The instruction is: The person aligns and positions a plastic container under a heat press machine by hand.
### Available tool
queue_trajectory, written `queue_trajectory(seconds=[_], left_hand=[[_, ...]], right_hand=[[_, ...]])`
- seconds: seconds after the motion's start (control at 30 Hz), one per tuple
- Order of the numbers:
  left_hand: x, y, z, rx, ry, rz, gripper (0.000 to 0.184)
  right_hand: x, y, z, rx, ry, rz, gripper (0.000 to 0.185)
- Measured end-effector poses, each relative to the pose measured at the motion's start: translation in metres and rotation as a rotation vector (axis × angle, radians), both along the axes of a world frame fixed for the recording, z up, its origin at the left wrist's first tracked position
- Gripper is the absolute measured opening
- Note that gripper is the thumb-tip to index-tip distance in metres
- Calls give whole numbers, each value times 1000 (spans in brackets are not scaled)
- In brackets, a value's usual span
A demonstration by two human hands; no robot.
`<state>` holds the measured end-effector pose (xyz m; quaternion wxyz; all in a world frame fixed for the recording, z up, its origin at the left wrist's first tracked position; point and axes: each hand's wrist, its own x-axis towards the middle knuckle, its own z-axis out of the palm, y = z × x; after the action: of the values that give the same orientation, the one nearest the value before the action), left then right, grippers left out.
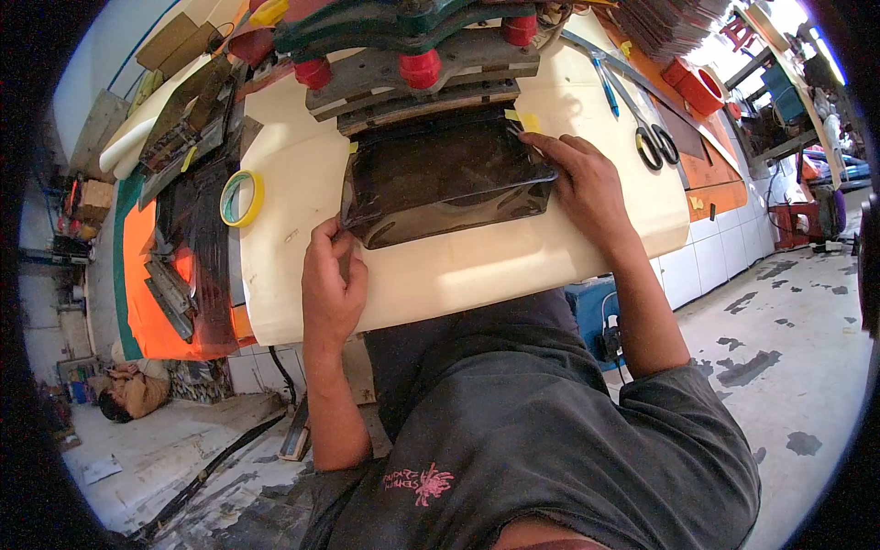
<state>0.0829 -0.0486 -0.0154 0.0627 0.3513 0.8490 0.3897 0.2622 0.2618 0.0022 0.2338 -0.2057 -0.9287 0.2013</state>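
Note:
A dark, see-through plastic sheet point(431, 179) with a folded or raised front edge lies on the cream tabletop, its far side against the bars of a press point(431, 87). Small bits of yellow tape point(527, 121) show at its far corners. My left hand point(333, 280) is at the sheet's near left corner, its fingers curled and closed at the edge. On the opposite side, my right hand point(584, 179) grips the right edge, index finger reaching toward the tape. Both thumbs are partly hidden.
A yellow tape roll point(241, 199) lies left on the cream covering point(440, 293). Black-handled scissors point(653, 147) and a blue pen point(606, 88) lie right. Metal-edged tools point(171, 295) and orange sheeting point(151, 316) are far left. Another person point(137, 390) is low in the background.

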Motion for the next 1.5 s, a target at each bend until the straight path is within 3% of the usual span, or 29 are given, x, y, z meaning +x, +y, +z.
queue_trajectory(seconds=[1.1,1.37,1.5], left_hand=[[0,-1,4,27,-50,-14,46],[-7,0,20,119,-223,-54,63],[-25,8,27,152,-95,-91,67]], right_hand=[[0,2,-1,-40,38,13,35],[0,6,11,-139,-18,54,47],[-7,18,3,-7,-27,84,41]])
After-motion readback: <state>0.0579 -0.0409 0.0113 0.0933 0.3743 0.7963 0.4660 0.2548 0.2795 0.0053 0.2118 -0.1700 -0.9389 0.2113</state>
